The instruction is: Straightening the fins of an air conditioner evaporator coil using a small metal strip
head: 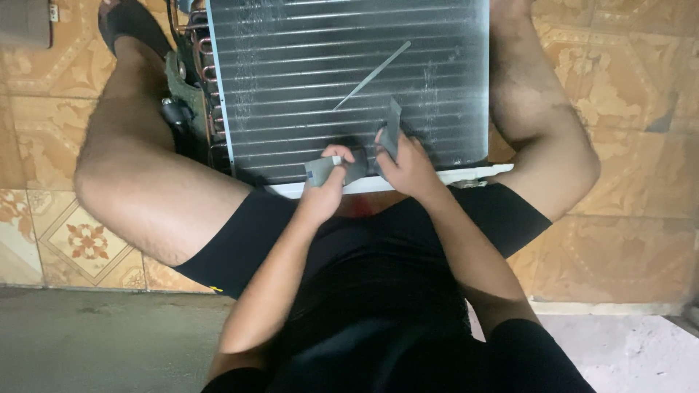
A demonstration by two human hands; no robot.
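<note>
Brown patterned floor tiles (641,87) w/ flowers. Grey floor (109,342) at the bottom. A dark sandal (127,22) top left.

Black shorts (306,240), black shirt (408,349), bare arms and legs.

The far end of the finned coil panel (349,73) is cut off by the top edge, so its full length cannot be told. The copper tube bends (204,65) at its left side are partly hidden in shadow behind the knee and a dark bracket. The near edge of the panel is covered by the left hand (328,191) and the right hand (409,169). The grey strips (392,129) pinched in the fingers are partly concealed by them, and their material cannot be made out. The sandalled foot (125,20) is clipped at the top left. A grey object (25,22) in the far left corner is cropped and unidentifiable.
</note>
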